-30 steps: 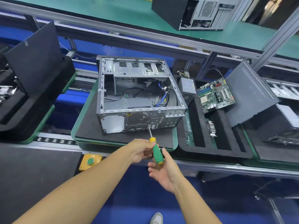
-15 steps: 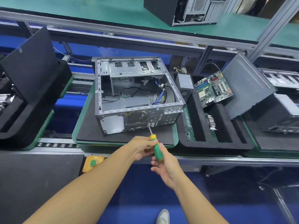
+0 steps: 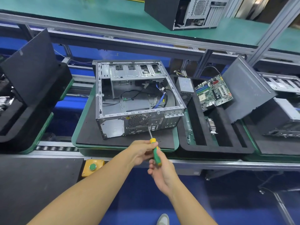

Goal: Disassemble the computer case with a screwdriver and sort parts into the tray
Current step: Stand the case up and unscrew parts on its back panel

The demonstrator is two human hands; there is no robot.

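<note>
The open metal computer case [image 3: 139, 101] lies on a black pad on a green pallet [image 3: 78, 144], with loose cables inside. A screwdriver [image 3: 156, 154] with a green and yellow handle points its tip at the case's rear panel, just below the fan grille. My left hand [image 3: 140, 153] pinches the handle at the yellow collar. My right hand [image 3: 164, 176] holds the handle's lower end from below. To the right is the black foam tray [image 3: 201, 144], which holds a motherboard [image 3: 212, 93], a power supply [image 3: 185, 86], a card [image 3: 211, 125] and a leaning side panel [image 3: 245, 90].
Another case [image 3: 183, 12] stands on the green upper shelf. Black foam trays sit at the far left [image 3: 24, 101] and far right [image 3: 279, 127]. A yellow box with a green button [image 3: 92, 166] is mounted on the front rail. My shoe [image 3: 163, 220] shows on the blue floor.
My right hand has closed up round the handle's lower end. The screwdriver tip stays at the rear panel, and my left hand keeps its pinch. My head has shifted slightly.
</note>
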